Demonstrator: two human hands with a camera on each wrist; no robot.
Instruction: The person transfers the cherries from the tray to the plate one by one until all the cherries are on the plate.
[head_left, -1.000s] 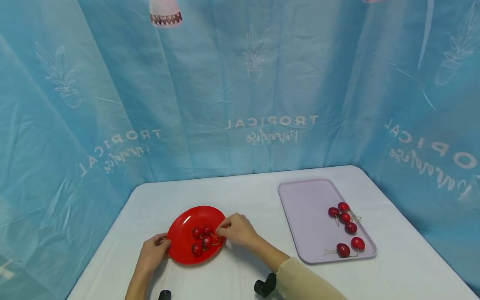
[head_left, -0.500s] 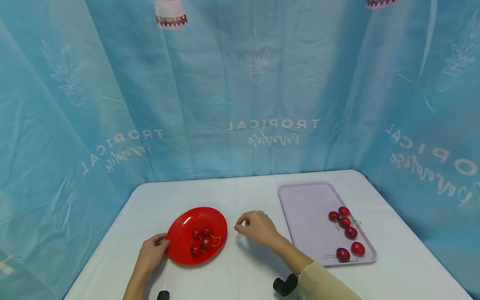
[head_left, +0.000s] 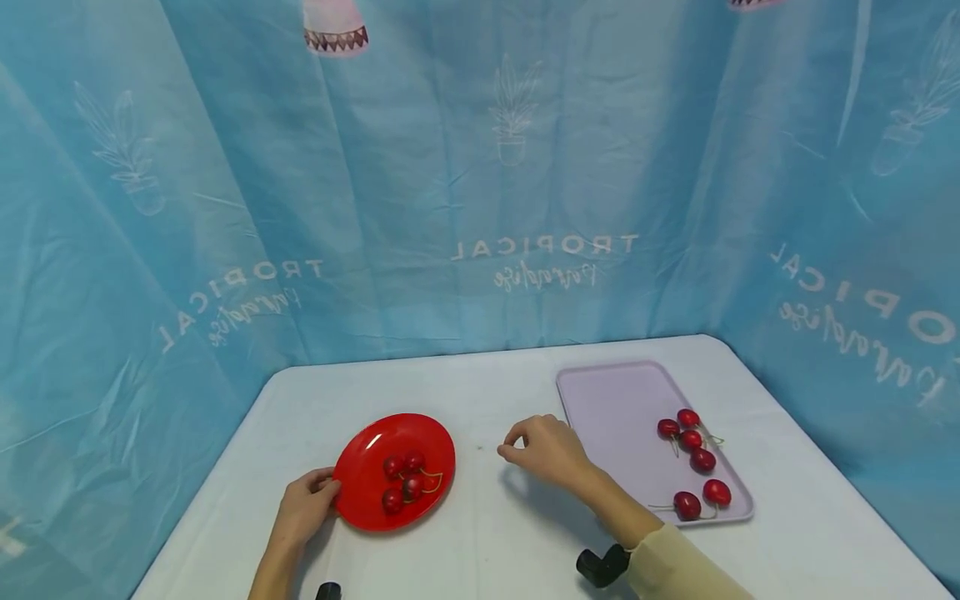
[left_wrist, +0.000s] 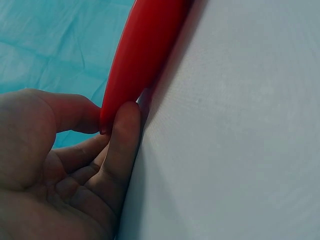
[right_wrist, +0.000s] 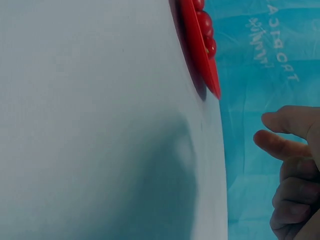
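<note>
The left hand point(head_left: 303, 510) is pinching the rim of the red plate point(head_left: 360, 492) with 4 cherries point(head_left: 402, 481), while the right hand point(head_left: 550, 450), loosely curled and holding nothing, is hovering beside it.

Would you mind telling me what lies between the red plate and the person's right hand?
Only bare white tablecloth separates the red plate from the right hand; the head view shows this, and nothing sits in that gap.
</note>
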